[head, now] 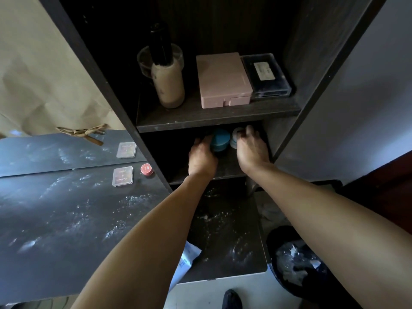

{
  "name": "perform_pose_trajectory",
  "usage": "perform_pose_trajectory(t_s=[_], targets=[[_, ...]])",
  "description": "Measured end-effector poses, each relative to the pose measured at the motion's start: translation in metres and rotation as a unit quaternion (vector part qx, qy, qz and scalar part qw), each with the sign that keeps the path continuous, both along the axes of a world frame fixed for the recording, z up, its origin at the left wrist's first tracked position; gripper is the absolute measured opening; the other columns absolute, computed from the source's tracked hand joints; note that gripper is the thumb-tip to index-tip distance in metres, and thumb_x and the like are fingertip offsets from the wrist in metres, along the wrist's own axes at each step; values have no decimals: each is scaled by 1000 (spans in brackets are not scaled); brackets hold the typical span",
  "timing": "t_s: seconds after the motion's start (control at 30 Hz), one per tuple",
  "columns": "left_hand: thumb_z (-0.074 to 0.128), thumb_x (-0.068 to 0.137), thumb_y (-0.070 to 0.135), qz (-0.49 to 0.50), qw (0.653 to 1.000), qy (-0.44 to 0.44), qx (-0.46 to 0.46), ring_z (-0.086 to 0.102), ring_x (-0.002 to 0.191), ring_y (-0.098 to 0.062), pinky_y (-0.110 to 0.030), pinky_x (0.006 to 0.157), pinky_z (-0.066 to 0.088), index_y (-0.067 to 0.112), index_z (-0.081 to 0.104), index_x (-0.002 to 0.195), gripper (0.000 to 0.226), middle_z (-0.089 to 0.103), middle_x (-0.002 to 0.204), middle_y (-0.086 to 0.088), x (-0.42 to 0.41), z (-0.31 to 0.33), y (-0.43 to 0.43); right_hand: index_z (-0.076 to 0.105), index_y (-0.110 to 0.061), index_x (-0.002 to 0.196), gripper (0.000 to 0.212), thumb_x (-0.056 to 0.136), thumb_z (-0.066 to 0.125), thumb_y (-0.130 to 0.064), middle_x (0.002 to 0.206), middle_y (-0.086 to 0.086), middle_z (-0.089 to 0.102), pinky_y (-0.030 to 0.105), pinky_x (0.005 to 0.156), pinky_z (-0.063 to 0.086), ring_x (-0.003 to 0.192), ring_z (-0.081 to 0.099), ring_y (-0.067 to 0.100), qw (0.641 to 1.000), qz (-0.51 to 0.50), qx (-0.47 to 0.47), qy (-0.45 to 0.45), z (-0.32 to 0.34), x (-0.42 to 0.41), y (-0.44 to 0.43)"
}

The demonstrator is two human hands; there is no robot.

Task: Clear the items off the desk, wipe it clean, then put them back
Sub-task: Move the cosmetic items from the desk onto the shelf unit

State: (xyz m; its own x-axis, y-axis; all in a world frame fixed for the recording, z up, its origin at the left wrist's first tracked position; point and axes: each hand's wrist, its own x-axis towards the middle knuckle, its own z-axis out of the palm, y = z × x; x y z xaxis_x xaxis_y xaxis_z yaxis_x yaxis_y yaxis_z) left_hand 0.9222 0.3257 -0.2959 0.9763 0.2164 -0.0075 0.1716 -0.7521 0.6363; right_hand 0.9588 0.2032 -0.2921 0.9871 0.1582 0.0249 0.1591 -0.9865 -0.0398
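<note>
1. Both hands are inside the lower shelf (223, 172) of the unit beside the bench (55, 219); the left hand (201, 157) has its fingers (197, 142) wrapped round a blue jar (220, 140); the right hand (250, 148) curls its fingers (248, 130) over a pale jar (235, 138) just beside it.
2. The upper shelf (200, 121) holds a bottle (168, 85), a pink box (223, 79) and a dark box (265, 74); these look like things moved off the bench.
3. Clearing seems unfinished; a clear case (123, 176) and a red pot (147, 169) sit on the bench.
4. Wiping looks not yet done; white powdery smears cover the bench; putting things back would come last.
</note>
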Motion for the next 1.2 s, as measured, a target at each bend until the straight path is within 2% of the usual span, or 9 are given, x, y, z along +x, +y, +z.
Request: perform_pose_trajectory(t_s=[0.1,0.2,0.43,0.6,0.67,0.73,0.87,0.97,1.2], targets=[[55,82,-1,-34,999,27,-3,51,120,-33,-35,100,42,17,38,144,66,52,134,-16,-1,4,0,48,-2,125,39,86,51,2,132,19,37,39,85,47,114,44,35,1000,10,-13,4,1,-5,-1],[56,83,1,-54,998,36,11,52,119,-33,-35,98,43,16,35,144,66,51,134,-16,-13,11,3,45,-2,126,41,86,48,2,129,19,38,39,85,46,114,42,35,1000,25,-8,4,4,-16,-4],[55,87,16,-77,995,30,52,60,101,-35,-38,82,49,14,63,115,30,61,114,-13,-84,36,26,49,-6,126,44,82,58,-6,124,14,44,41,86,50,114,43,33,999,42,23,19,16,-74,-17],[54,86,18,-96,991,39,80,61,100,-31,-37,80,48,18,65,109,26,67,110,-5,-160,47,75,56,-13,119,32,88,55,-20,112,7,56,39,75,52,102,58,27,997,39,53,32,24,-140,-1],[51,85,16,-104,988,48,104,60,96,-34,-36,72,45,16,64,98,19,66,105,-6,-191,49,106,59,-16,115,28,89,54,-24,107,5,61,37,73,51,96,61,26,997,42,54,39,27,-171,19],[49,82,13,-98,986,61,119,59,92,-35,-34,66,42,15,60,88,12,65,100,-6,-220,50,139,59,-18,115,28,89,52,-26,108,3,62,35,75,49,98,61,25,996,46,60,53,28,-198,46],[49,82,16,-80,983,80,145,59,95,-32,-31,66,40,19,60,104,25,65,106,-2,-259,50,199,58,-21,115,28,90,48,-27,111,0,62,33,76,46,102,60,24,992,73,62,79,26,-229,105],[49,85,17,-59,982,101,151,58,101,-33,-35,74,44,19,59,115,31,64,111,-5,-269,50,233,57,-20,114,27,90,48,-25,110,0,61,34,77,47,102,60,25,988,100,75,90,26,-233,144],[52,83,18,-36,981,142,127,59,101,-32,-35,77,47,15,65,103,24,62,112,-7,-236,36,286,55,-15,116,30,87,50,-19,114,5,55,38,75,47,103,58,31,982,135,86,97,12,-182,213]])
